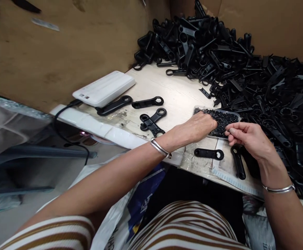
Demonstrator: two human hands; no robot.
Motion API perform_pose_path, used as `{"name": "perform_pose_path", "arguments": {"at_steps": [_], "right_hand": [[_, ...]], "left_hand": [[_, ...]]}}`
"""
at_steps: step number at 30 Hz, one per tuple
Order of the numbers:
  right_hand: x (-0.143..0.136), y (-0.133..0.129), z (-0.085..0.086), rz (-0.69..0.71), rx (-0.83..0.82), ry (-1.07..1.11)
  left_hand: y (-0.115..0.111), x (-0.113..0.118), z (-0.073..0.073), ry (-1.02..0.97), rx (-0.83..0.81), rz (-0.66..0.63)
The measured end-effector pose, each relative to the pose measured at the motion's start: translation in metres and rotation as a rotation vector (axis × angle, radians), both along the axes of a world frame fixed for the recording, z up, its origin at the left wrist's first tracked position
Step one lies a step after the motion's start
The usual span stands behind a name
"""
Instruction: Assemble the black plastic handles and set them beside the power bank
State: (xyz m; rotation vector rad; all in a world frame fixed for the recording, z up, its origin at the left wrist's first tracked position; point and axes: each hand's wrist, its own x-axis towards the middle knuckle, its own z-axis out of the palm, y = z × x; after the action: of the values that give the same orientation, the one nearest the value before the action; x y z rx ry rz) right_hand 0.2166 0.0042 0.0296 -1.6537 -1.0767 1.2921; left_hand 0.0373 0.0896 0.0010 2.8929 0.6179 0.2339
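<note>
A clear plastic tray (238,116) full of small black pieces (222,119) sits on the table under my hands. My left hand (199,125) reaches over the tray with its fingers curled down towards the pieces; its fingertips are hidden. At the tray's right front corner, my right hand (247,136) is closed in a pinch, thumb against fingers. Whatever it holds is too small to make out. Just in front of the tray lies a flat black plastic handle part (205,153) with a ring end. Another black handle part (238,162) lies below my right hand.
Black plastic parts (205,52) are heaped at the back and right against cardboard walls (89,38). A white power bank (104,88) with a black cable (56,119) sits at the left. Several black handle parts (147,102) lie between it and my left arm.
</note>
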Motion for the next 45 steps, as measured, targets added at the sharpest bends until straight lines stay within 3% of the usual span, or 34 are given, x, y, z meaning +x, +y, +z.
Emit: {"name": "perform_pose_path", "arguments": {"at_steps": [10,17,27,30,36,45], "right_hand": [[-0.003,-0.018,-0.002,-0.021,0.092,0.037],[-0.007,-0.028,0.000,-0.074,0.150,0.042],[-0.016,-0.031,-0.005,-0.136,0.162,0.096],[-0.019,-0.030,-0.006,-0.127,0.168,0.103],[-0.030,-0.014,-0.005,-0.115,0.170,0.141],[-0.043,0.010,-0.011,-0.109,0.250,0.048]], "left_hand": [[-0.005,-0.002,0.001,0.023,0.001,0.023],[-0.002,-0.008,0.008,-0.183,-0.241,0.153],[0.004,-0.012,0.005,-0.415,-0.468,0.310],[0.005,-0.012,0.004,-0.500,-0.630,0.364],[0.001,-0.008,0.006,-0.732,-1.117,0.436],[-0.009,-0.011,0.015,-0.915,-1.401,0.471]]}}
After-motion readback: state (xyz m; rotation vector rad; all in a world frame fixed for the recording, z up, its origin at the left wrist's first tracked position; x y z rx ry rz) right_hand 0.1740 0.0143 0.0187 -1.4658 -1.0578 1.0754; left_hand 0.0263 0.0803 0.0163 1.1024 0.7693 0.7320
